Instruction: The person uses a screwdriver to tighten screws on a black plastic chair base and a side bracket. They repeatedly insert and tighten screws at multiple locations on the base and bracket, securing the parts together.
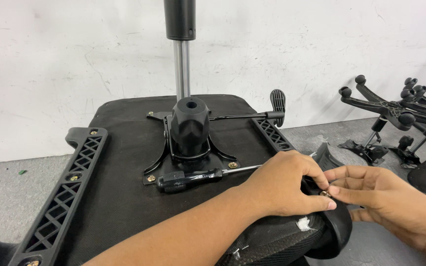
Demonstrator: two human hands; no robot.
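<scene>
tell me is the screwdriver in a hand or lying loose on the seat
Lying loose. The screwdriver rests flat on the upturned seat base; left hand and right hand pinch a small fastener instead.

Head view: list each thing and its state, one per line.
Left hand: resting on seat edge, pinching a small screw.
Right hand: fingertips on the same screw.
Screwdriver: lying loose on the seat underside.
Left armrest bracket: bolted on.
Spare chair bases: on floor.

A black-handled screwdriver (193, 178) lies on the upturned chair seat (124, 162), just beside the tilt mechanism (189, 129). Black chair bases (395, 111) stand on the grey floor (6, 197) at right.
</scene>
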